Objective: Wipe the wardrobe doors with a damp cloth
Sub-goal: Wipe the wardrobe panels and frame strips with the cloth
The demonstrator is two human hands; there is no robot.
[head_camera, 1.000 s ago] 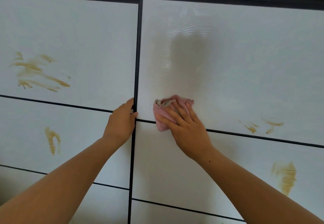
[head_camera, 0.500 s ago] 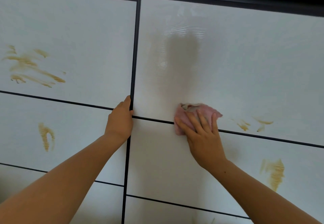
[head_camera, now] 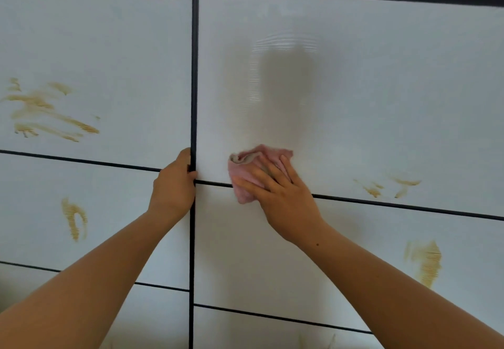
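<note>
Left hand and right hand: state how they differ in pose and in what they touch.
The left hand grips the dark door edge, fingers curled round it; the right hand lies flat, fingers spread. The left hand holds no cloth; the right hand presses the pink cloth against the right door. Both are raised to about the same height, on either side of that edge.

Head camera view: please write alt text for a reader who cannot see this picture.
A person's right hand presses a crumpled pink cloth with spread fingers against the white right wardrobe door, over a dark horizontal line. The left hand holds the dark vertical edge between the doors. Yellow-brown smears mark both doors.
</note>
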